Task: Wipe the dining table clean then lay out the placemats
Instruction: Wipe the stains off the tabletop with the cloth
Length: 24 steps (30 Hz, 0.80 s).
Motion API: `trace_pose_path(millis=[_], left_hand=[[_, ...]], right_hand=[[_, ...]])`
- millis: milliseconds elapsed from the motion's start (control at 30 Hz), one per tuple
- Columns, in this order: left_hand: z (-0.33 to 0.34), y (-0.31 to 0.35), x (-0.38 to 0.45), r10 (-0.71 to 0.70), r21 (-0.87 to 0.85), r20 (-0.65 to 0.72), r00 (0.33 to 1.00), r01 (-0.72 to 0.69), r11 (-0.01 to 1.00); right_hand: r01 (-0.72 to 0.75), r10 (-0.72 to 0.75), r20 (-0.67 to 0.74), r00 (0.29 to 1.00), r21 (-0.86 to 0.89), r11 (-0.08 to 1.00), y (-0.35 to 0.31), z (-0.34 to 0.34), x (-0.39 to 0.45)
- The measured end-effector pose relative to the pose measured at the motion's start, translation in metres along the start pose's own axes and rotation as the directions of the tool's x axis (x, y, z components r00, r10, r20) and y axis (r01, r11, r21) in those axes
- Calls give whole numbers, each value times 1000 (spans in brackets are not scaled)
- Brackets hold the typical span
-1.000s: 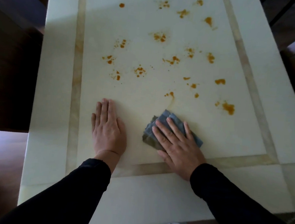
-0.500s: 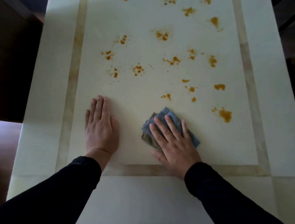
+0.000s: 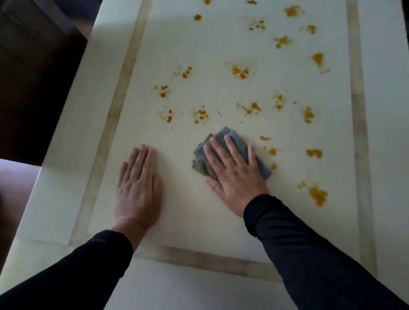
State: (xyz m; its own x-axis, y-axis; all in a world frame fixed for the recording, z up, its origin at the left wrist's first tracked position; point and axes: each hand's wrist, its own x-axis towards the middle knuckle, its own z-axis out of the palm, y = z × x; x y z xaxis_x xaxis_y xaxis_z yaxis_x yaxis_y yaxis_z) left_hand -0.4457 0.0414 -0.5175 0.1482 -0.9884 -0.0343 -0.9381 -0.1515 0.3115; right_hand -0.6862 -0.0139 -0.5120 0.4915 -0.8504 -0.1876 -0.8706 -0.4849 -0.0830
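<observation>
Head-worn camera looks steeply down, close over the table (image 3: pixel 62 109).

Both arms wear long, close-fitting black fabric sleeves that reach down to the wrists, the left black sleeve (image 3: pixel 72 271) and the right black sleeve (image 3: pixel 317 266) alike, plain and without markings, with soft creases near the cuffs. The bare left hand (image 3: pixel 138 188) and bare right hand (image 3: pixel 233 174) carry no gloves, rings or watch
</observation>
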Motion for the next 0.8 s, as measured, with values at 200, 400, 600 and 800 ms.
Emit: trace_pose_path(millis=[200,400,600,800], left_hand=[[2,-4,0,15,-6,5,1000,-15,1000],[3,-6,1,17,-5,26,1000,-17,1000],[4,-5,2,4,-22,29,1000,-3,1000],[-10,-9,13,10,-20,13,1000,-9,1000]], right_hand=[[-210,214,-28,976,98,973,-34,9,-32],[1,-1,32,999,-1,1000,-4,7,-40],[-140,136,71,988,40,989,-38,2,-19],[223,-222,111,969,6,975,-70,15,-33]])
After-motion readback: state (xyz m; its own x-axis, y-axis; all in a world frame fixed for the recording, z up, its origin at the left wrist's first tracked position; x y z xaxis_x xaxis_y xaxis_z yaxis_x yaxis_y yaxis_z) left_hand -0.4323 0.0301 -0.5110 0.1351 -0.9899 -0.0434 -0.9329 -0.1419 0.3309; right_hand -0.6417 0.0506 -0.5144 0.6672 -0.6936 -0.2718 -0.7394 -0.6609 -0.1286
